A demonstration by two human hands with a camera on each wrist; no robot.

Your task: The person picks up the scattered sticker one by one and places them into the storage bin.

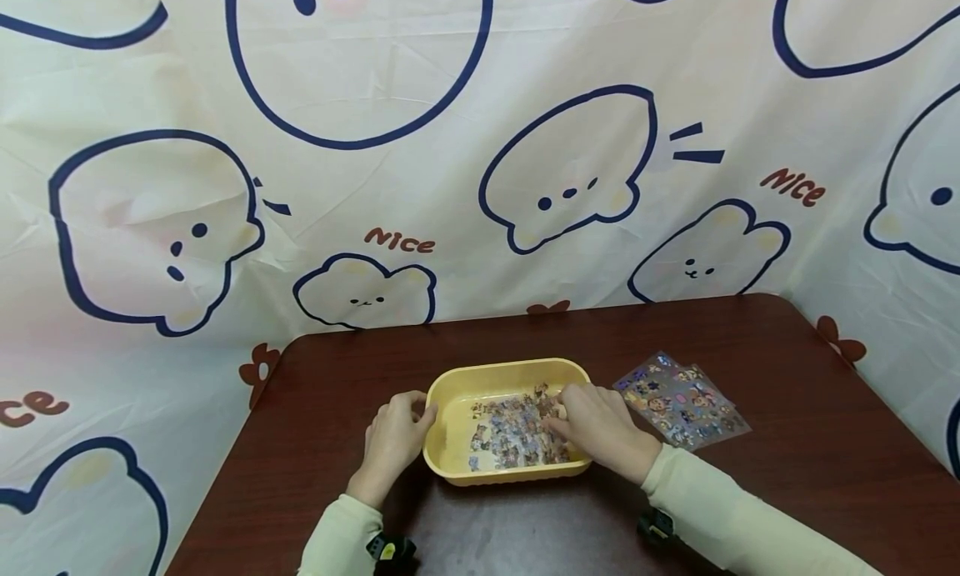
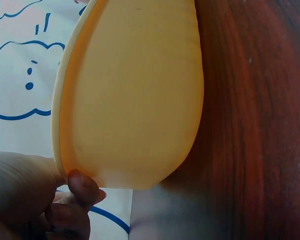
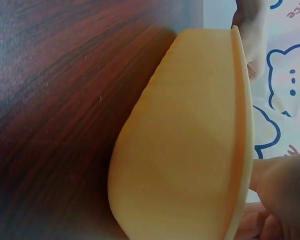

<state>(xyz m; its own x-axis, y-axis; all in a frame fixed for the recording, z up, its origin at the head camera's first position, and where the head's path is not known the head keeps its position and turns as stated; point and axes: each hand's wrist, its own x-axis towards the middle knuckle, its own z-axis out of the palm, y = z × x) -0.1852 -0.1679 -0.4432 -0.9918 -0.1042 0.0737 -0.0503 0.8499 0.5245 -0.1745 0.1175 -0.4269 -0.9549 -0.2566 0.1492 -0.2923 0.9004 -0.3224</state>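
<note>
Pale sleeves (image 1: 742,509) framed six o'clock, where the yellow tray (image 1: 450,430) lay: the left hand (image 1: 393,434) gripped it at nine — probably for steadiness — while the right hand (image 1: 600,418), over small pieces (image 1: 517,430) toward three, hid any grasp.

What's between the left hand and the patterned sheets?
The yellow tray with small pieces in it, then the right hand over its right end; head view.

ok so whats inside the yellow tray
Many small, multicoloured pieces lie inside the yellow tray. What the right hand covers at the tray's right end cannot be seen.
</note>
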